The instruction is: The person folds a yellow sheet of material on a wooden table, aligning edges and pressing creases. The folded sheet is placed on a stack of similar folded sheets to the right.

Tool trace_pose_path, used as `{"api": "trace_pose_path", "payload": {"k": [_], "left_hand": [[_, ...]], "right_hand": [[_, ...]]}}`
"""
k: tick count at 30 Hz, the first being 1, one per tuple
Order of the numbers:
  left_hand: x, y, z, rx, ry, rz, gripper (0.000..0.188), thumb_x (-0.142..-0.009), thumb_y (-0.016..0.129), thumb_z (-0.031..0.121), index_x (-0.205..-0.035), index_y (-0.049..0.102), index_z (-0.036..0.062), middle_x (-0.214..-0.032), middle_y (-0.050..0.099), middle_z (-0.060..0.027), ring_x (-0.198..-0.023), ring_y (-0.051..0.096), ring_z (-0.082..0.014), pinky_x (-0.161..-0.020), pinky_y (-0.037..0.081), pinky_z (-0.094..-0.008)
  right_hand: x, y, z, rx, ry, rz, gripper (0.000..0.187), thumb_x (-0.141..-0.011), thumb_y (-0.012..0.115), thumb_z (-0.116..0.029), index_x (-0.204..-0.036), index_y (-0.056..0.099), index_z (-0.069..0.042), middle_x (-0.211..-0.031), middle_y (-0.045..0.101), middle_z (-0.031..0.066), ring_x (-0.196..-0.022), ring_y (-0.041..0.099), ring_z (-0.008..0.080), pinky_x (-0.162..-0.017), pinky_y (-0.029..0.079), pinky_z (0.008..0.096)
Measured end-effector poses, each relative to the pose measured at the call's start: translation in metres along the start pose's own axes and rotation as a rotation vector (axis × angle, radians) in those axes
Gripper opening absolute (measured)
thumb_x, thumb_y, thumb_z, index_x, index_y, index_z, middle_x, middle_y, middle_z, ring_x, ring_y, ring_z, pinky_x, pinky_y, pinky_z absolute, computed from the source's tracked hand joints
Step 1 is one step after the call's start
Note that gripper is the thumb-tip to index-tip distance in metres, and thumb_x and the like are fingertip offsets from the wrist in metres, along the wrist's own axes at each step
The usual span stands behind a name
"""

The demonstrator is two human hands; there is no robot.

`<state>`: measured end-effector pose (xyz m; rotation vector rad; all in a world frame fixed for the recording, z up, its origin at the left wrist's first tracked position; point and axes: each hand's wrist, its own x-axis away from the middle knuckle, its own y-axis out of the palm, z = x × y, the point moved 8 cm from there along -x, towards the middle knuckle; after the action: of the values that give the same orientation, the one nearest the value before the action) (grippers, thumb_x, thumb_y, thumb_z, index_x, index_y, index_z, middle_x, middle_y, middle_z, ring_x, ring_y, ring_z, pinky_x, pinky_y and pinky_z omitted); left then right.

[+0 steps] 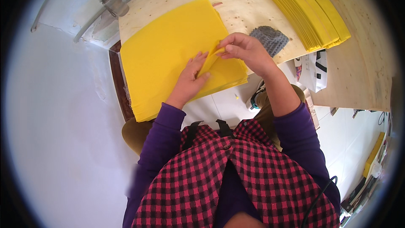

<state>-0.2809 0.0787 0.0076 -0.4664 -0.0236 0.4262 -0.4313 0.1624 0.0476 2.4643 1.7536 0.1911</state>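
A stack of yellow fabric-like sheets [164,46] lies on the wooden table [240,8], its near edge overhanging the front. My left hand [192,78] rests flat on the top sheet with its fingers stretched out. Just to the right of it, my right hand [244,50] pinches a raised, folded part of the top sheet between thumb and fingers. Part of that fold is hidden behind the fingertips. Beside my right hand sits a grey textured cloth [269,40].
A second pile of folded yellow sheets [306,12] stands at the table's far right. Below its near end is a white bag [311,71] with black print. A pipe with a clear cup-like fitting [113,4] runs along the wall at the far left.
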Motion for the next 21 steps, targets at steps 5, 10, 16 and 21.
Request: {"api": "trace_pose_path", "payload": {"k": [5,10,16,21], "left_hand": [[-0.002,-0.003,0.000,0.011,0.013,0.034,0.045,-0.096,0.050,0.014,-0.139,0.045,0.0030,-0.144,0.046,-0.0152,-0.141,0.033,-0.0268,-0.118,0.017,-0.0412],[-0.001,-0.005,-0.006,0.062,-0.060,0.067,0.042,-0.098,0.048,0.015,-0.137,0.047,0.0028,-0.143,0.047,-0.0168,-0.140,0.036,-0.0260,-0.118,0.018,-0.0391],[-0.001,-0.006,-0.002,0.049,-0.017,0.055,0.043,-0.098,0.048,0.017,-0.138,0.047,0.0031,-0.143,0.046,-0.0197,-0.139,0.036,-0.0270,-0.118,0.017,-0.0390],[-0.001,-0.006,-0.002,0.047,-0.016,0.057,0.043,-0.098,0.048,0.019,-0.138,0.046,0.0028,-0.143,0.045,-0.0213,-0.139,0.036,-0.0273,-0.118,0.017,-0.0390]], "right_hand": [[0.005,-0.036,0.006,0.175,-0.003,0.113,0.016,-0.090,0.065,-0.012,-0.100,0.062,-0.001,-0.100,0.065,0.0042,-0.083,0.062,0.0113,-0.076,0.051,0.0265],[0.017,-0.043,0.024,0.643,0.051,-0.039,0.019,-0.077,0.074,-0.007,-0.094,0.065,-0.004,-0.087,0.061,0.0010,-0.078,0.056,0.0116,-0.069,0.047,0.0272],[0.017,-0.030,0.036,0.670,-0.046,-0.100,0.016,-0.071,0.076,-0.005,-0.082,0.064,-0.005,-0.089,0.055,0.0037,-0.087,0.055,0.0188,-0.077,0.045,0.0284],[0.014,-0.033,0.044,0.594,-0.026,-0.071,0.013,-0.073,0.074,-0.005,-0.082,0.065,-0.004,-0.084,0.056,0.0043,-0.082,0.056,0.0183,-0.075,0.046,0.0288]]}}
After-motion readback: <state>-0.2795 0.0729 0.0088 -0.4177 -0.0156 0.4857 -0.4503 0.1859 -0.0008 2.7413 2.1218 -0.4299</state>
